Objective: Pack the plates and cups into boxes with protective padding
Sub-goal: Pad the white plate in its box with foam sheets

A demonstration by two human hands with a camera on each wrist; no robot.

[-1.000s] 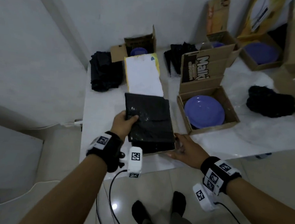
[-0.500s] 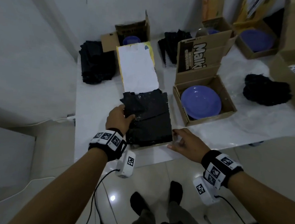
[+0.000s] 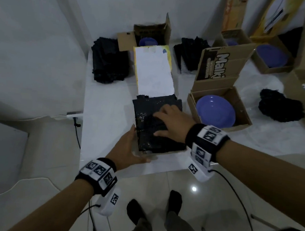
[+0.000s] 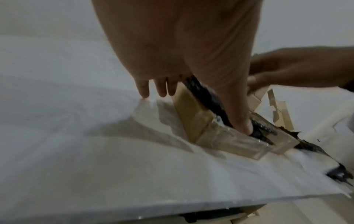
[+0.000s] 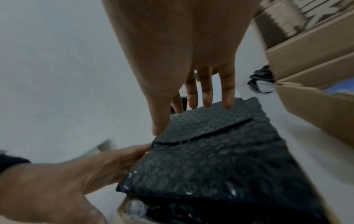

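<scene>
An open cardboard box (image 3: 165, 151) sits near the table's front edge, its white lid flap (image 3: 153, 71) lying back. Black bubble wrap (image 3: 148, 111) fills the box to the top. My right hand (image 3: 173, 122) lies flat on the wrap with fingers (image 5: 207, 94) spread and straight over the black sheet (image 5: 220, 151). My left hand (image 3: 129, 148) rests against the box's left wall (image 4: 191, 115). Its fingers (image 4: 162, 89) are straight outside the wall, and its thumb (image 4: 239, 121) presses the wrap at the near corner. What lies under the wrap is hidden.
Right of it, another open box (image 3: 246, 115) holds a purple plate (image 3: 216, 111). Black padding lies in piles (image 3: 108, 61) (image 3: 280, 107) (image 3: 191, 52). More boxes with purple plates stand at the back (image 3: 151, 29) (image 3: 261, 67). The table's front edge (image 3: 143, 171) is close to the box.
My right hand went from the table beside the box onto the black wrap. My left hand came off the wrap and dropped to the box's left wall.
</scene>
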